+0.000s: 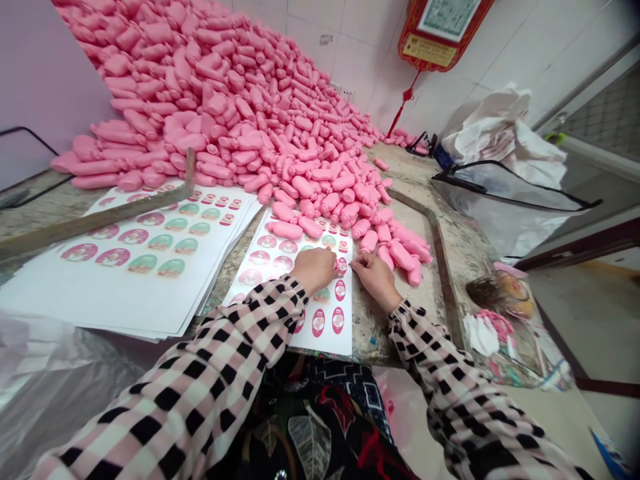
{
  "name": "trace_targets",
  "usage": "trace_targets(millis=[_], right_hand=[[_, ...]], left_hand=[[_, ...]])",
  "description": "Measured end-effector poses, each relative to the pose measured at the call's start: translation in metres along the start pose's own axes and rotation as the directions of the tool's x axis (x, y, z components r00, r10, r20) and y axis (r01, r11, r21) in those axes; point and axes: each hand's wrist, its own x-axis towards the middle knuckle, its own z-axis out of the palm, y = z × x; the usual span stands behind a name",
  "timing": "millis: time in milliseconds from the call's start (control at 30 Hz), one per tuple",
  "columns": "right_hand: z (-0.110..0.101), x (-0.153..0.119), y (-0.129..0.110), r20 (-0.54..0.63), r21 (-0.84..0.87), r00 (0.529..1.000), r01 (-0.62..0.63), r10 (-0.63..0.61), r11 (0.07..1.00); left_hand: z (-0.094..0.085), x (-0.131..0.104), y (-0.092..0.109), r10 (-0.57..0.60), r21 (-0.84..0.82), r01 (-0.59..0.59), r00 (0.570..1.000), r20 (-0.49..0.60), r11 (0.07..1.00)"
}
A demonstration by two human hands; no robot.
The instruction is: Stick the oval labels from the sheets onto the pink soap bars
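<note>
At the white paper sticker sheet [330, 343], my left hand [315, 269] and right hand [379, 279] seem pinched, contents unclear; fine work, needing steadiness.

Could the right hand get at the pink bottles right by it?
Probably yes: the right hand is just beside the nearest pink bottles, and nothing visible stands between them, though its fingertips point toward the sticker sheet.

I see a white tiled wall [373, 57] behind a worn wooden table [463, 230]. A red hanging plaque [440, 33] decorates it.
</note>
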Motion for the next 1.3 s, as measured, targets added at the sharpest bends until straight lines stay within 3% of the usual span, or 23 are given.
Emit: trace_targets(millis=[167, 533, 833, 1300], right_hand=[[0.0, 0.0, 0.006, 0.058, 0.082, 0.998, 0.01, -0.015, 0.997], [0.0, -0.001, 0.001, 0.043, 0.091, 0.999, 0.019, -0.023, 0.996], [-0.002, -0.002, -0.011, 0.024, 0.003, 0.995, -0.092, 0.092, 0.996], [-0.002, -0.013, -0.025, -0.128, -0.087, 0.989, -0.085, 0.074, 0.993]], left_hand=[[0.001, 0.0, -0.001, 0.02, 0.004, -0.02, 1.0, -0.014, 1.0], [-0.001, -0.001, -0.002, 0.052, 0.005, -0.052, 0.999, 0.008, 0.999], [-0.002, 0.007, -0.01, 0.114, -0.008, -0.114, 0.99, 0.083, 0.993], [0.0, 0.016, -0.011, 0.123, -0.05, -0.118, 0.986, 0.109, 0.992]])
